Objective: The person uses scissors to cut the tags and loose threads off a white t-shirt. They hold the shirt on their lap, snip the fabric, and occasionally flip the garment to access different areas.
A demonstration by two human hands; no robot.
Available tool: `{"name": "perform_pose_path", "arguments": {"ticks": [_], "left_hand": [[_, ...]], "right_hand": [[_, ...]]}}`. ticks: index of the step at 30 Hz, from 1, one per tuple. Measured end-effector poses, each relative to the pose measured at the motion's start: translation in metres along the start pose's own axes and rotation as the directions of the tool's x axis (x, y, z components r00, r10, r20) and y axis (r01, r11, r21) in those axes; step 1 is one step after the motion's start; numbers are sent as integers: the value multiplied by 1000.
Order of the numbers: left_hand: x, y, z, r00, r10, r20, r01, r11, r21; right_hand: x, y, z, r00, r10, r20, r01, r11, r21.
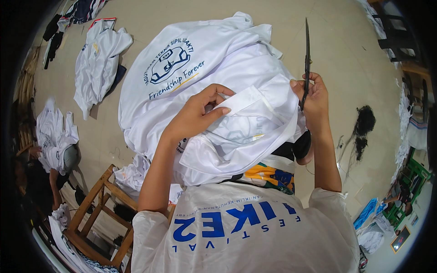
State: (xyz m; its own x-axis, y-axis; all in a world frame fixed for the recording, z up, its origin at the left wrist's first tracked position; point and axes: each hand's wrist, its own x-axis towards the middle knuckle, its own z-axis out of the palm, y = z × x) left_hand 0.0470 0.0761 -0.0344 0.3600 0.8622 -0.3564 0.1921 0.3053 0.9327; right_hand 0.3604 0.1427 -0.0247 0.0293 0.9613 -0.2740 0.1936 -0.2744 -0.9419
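Two hands up: left hand (198,111) has fingers (223,89) pinching hem band (246,101) of white printed T-shirt (241,54), likely keeping edge flat. Right hand (315,98) grasps black scissors (307,54), blades pointing off torso (273,250), presumably for safety. Shirt bunched ahead of torso.

White shirt (99,63), black tangle (365,120) on beige floor (348,50)

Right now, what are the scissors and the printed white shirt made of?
The scissors look like dark, dull metal: the blade is slim, pointed and almost black. The printed white shirt looks like smooth cloth, because it drapes in soft folds; its faint sheen might mean polyester, but I can't be sure.
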Motion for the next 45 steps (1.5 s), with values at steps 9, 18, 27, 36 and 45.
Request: {"name": "perform_pose_path", "arguments": {"ticks": [9, 18, 27, 36, 45], "left_hand": [[-11, -10, -8, 987, 117, -114, -120, 992, -24], [3, -7, -22, 871, 157, -465, -163, 986, 26], [-10, -5, -27, 883, 71, -465, -8, 991, 136], [-35, -13, -18, 953, 173, -250, -43, 891, 452], [-36, -9, -16, 931, 208, -301, -51, 889, 455]], "right_hand": [[-4, 11, 3, 998, 55, 5, -55, 993, 107], [-5, 11, 2, 998, 57, -7, -57, 994, 98], [-6, 5, 0, 998, 66, -4, -65, 986, 152], [-15, -19, 13, 992, -83, -94, 89, 994, 57], [-42, -49, 23, 956, -244, -164, 238, 970, -58]]}}
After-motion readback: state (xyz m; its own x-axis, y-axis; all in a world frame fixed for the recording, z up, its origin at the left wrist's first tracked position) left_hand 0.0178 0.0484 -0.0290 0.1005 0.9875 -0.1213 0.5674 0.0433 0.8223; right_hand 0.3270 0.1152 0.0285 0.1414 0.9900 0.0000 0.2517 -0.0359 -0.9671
